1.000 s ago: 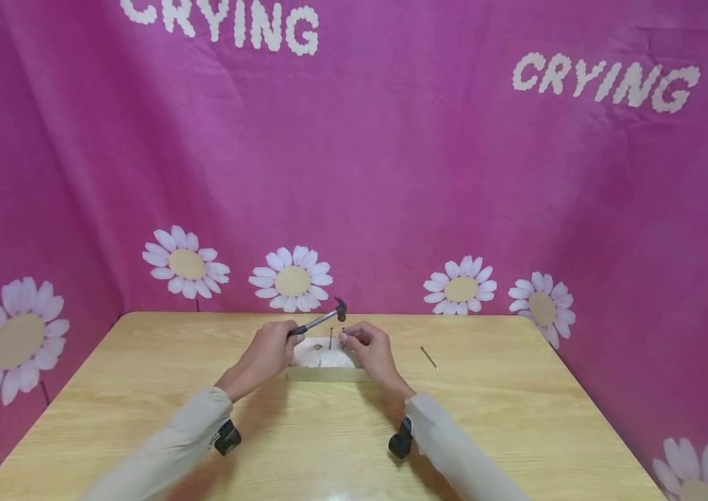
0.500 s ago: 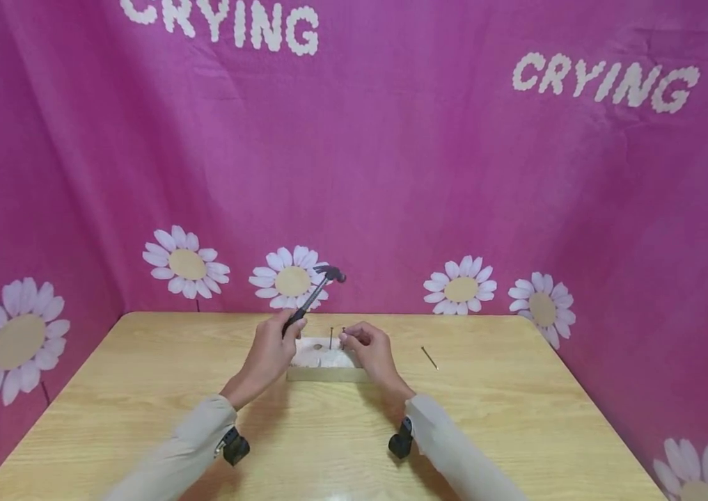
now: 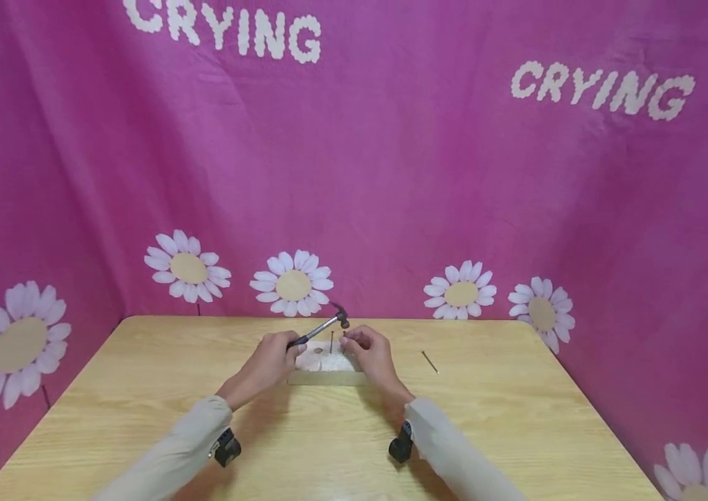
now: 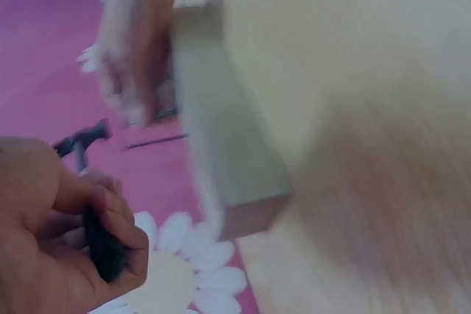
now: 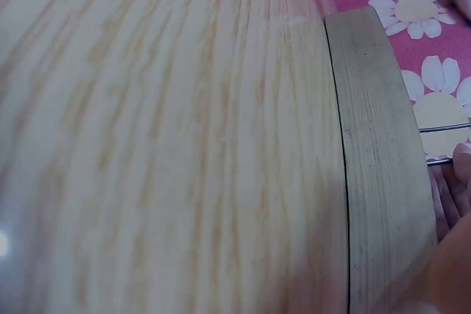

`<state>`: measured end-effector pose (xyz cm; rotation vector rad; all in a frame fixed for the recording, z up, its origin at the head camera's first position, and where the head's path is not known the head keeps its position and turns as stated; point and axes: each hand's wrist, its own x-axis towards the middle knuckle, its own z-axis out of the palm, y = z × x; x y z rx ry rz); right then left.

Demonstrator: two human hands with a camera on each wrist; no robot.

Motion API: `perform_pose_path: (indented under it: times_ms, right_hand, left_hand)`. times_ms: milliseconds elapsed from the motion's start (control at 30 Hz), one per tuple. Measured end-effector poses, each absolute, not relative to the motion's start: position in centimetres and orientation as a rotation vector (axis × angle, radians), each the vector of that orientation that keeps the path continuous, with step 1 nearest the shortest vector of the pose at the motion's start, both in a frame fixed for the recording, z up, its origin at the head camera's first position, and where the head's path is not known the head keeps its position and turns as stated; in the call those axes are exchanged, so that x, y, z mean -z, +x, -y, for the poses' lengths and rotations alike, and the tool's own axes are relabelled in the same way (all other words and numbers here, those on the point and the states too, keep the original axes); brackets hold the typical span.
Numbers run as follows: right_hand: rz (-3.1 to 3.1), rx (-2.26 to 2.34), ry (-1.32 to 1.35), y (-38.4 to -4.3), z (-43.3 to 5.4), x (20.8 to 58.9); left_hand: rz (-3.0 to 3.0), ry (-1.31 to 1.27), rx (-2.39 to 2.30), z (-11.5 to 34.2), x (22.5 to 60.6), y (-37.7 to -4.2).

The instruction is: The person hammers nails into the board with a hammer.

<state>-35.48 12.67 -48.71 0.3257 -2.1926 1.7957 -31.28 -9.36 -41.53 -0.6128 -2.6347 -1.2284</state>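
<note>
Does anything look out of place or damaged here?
A loose nail lies apart on the table, while an upright nail stands in the block, whose top bears a dark spot; knot or damage, I can't tell.

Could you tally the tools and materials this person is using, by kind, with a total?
Hammer: 1, in the left hand
Wooden block: 1, on the table
Nails: 3 (upright nail in the block, pinched nail in the right hand, loose nail on the table)
Total: 5

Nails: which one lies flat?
The loose nail on the tabletop, right of the board; the standing nail and the pinched nail in the right hand are upright.
</note>
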Motion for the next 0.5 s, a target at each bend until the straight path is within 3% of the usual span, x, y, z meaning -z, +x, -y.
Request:
perform_pose_path:
  times_ms: [300,500]
  right_hand:
    - [2.219,-1.794,0.369,-35.2,-12.8,48.4]
    - [2.311,-1.762,0.509,-35.3,-14.0,47.3]
  left_hand:
    - [2.312,-0.266,2.611,9.4,41.7,-30.7]
    - [1.990,-0.386,3.062,9.9,42.5,-30.3]
